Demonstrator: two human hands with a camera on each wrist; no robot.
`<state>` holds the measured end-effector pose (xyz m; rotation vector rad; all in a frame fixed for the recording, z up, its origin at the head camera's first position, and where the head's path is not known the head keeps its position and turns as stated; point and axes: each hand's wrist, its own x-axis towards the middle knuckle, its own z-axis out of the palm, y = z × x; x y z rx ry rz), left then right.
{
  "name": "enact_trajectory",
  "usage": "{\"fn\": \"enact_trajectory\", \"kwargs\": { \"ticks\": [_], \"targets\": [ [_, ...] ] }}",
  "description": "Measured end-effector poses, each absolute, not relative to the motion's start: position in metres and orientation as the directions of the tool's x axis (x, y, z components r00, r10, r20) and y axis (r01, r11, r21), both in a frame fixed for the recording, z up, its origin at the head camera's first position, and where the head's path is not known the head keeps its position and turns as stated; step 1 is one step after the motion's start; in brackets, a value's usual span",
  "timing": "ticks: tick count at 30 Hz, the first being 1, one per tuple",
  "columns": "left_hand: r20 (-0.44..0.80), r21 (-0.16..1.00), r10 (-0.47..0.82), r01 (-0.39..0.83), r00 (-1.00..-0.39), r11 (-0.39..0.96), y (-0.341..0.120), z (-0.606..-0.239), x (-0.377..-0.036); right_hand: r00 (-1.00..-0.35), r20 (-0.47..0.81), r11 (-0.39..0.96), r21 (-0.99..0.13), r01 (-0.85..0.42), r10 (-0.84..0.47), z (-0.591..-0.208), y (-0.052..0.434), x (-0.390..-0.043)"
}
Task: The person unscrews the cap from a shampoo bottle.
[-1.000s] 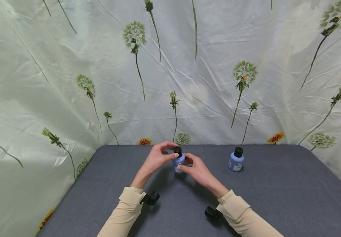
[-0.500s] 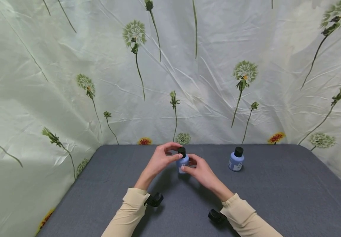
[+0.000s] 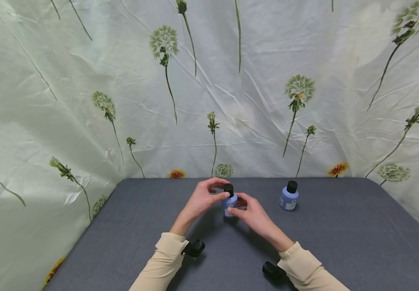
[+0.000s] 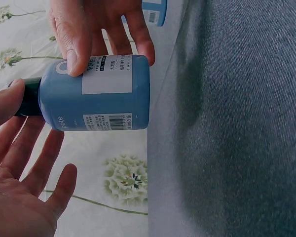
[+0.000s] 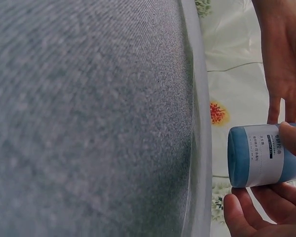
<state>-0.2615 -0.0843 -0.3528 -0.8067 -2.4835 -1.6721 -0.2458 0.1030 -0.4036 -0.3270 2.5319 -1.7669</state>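
A: What do we have in our hands?

B: Our right hand [image 3: 251, 210] grips the body of a small blue bottle [image 3: 229, 203], thumb on one side and fingers curled round the other. In the left wrist view the thumb and fingers [image 4: 138, 34] clamp the labelled body [image 4: 101, 94], and the bottle is held just above the table [image 3: 340, 242], its base clear of the grey cloth.

A: And our left hand?

B: Our left hand [image 3: 203, 199] is at the black cap [image 3: 228, 188]. A fingertip touches the cap on the side nearest us, and the other fingers arch over it. From the left wrist view the thumb [image 4: 5, 101] presses against the cap [image 4: 28, 98], while the remaining fingers lie straight and spread below the bottle. So we touch the cap rather than close round it.

A: Where does the bottle sit in relation to the rest?

B: Near the middle of the table, towards its far edge, between our two hands. A second blue bottle [image 3: 288, 196] with a black cap stands upright to the right, well apart from our hands. Behind the table hangs a pale cloth [image 3: 85, 81] printed with dandelions.
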Motion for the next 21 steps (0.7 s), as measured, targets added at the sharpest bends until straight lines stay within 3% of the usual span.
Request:
{"fn": "enact_trajectory", "kwargs": {
  "ticks": [8,21],
  "targets": [
    [0.304,0.852,0.412,0.439,-0.859,0.287,-0.077,-0.352,-0.259,-0.977,0.088,0.344,-0.927,-0.152,-0.195,-0.402,0.112,-0.242],
    [0.315,0.854,0.422,0.448,-0.850,0.264,-0.068,-0.383,-0.279,-0.981,0.082,0.342,-0.930,-0.138,-0.175,-0.401,0.123,-0.233]
  ]
}}
